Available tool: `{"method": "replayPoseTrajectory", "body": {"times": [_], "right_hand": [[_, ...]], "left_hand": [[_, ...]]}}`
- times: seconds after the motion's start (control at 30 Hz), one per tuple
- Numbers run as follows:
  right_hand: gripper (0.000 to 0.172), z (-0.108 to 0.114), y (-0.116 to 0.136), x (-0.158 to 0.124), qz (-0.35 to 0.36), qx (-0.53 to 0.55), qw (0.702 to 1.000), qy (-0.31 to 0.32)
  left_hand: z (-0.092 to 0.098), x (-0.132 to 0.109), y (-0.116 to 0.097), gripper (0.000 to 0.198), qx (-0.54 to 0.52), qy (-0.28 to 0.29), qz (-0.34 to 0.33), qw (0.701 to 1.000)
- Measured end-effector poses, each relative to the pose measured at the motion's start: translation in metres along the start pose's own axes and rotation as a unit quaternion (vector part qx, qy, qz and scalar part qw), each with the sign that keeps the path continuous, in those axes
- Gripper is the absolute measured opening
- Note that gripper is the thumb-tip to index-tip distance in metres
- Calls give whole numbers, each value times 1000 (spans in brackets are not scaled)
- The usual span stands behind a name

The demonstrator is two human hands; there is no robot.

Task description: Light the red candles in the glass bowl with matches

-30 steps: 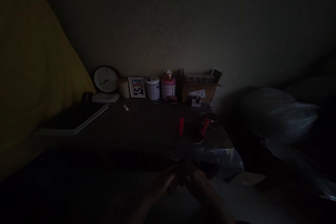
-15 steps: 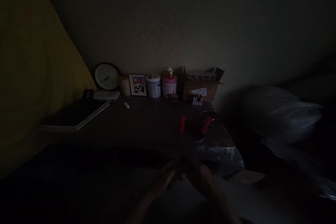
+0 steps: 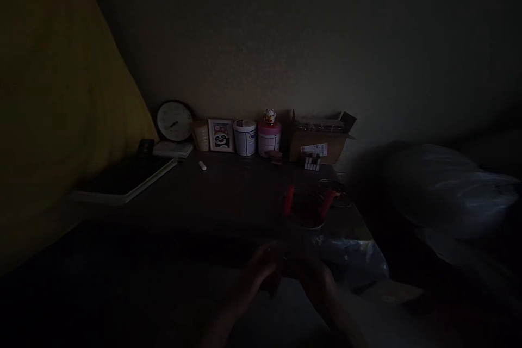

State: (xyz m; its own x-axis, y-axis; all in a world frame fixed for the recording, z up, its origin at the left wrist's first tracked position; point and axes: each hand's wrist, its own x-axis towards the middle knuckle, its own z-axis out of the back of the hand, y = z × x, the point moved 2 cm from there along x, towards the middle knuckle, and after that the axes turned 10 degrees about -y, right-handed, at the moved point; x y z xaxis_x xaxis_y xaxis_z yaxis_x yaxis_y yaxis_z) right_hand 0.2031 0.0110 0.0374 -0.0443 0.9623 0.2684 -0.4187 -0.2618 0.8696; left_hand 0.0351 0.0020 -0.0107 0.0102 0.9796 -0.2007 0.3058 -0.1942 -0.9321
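In dim light, my left hand (image 3: pixel 262 268) and my right hand (image 3: pixel 315 275) are close together in front of the table's near edge. The fingers of both look curled inward and meet in shadow. Whatever lies between them is too dark to make out. Just beyond my hands, on the table (image 3: pixel 228 196), stands a dark round-edged object (image 3: pixel 306 216) with two red upright parts, a left one (image 3: pixel 289 200) and a right one (image 3: pixel 327 204). Behind it to the right lies a round patterned dish-like thing (image 3: pixel 340 196).
Along the wall stand a round clock (image 3: pixel 174 120), a panda picture frame (image 3: pixel 221 136), a white canister (image 3: pixel 245 138), a pink-lidded canister (image 3: pixel 269 140) bearing a cat figurine (image 3: pixel 269 116), and an open cardboard box (image 3: pixel 340 147). A puzzle cube (image 3: pixel 312 162) sits before the box. Plastic bags (image 3: pixel 448 190) bulge at right.
The view has shifted slightly, so the table's things appear lower and further right. My hands remain close together, with the right one a little further right in the picture.
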Motion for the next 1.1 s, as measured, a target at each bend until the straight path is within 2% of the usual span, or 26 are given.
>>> {"method": "replayPoseTrajectory", "body": {"times": [0.13, 0.33, 0.47, 0.63, 0.8, 0.9, 1.1], "right_hand": [[36, -3, -6, -1, -38, 26, 999, -13], [37, -6, -11, -2, -100, 78, 992, -11], [37, -4, -12, -1, -102, 84, 991, -17], [34, 0, -24, -2, -93, 87, 991, -32], [32, 2, -21, -2, -37, 25, 997, -56], [29, 1, -17, -1, 10, -33, 997, -70], [23, -2, -12, -4, 146, -145, 976, -68]], "left_hand": [[3, -1, 5, 52, -73, 39, 16, 996], [4, 0, 10, 71, -124, 99, 6, 987], [5, 2, 13, 72, -122, 96, 18, 988], [6, 7, 17, 66, -112, 76, -11, 991], [3, 4, 6, 54, -86, 77, -18, 993], [0, 3, 0, 48, -72, 79, -47, 993], [0, 9, 2, 54, -18, 25, -54, 998]]}}
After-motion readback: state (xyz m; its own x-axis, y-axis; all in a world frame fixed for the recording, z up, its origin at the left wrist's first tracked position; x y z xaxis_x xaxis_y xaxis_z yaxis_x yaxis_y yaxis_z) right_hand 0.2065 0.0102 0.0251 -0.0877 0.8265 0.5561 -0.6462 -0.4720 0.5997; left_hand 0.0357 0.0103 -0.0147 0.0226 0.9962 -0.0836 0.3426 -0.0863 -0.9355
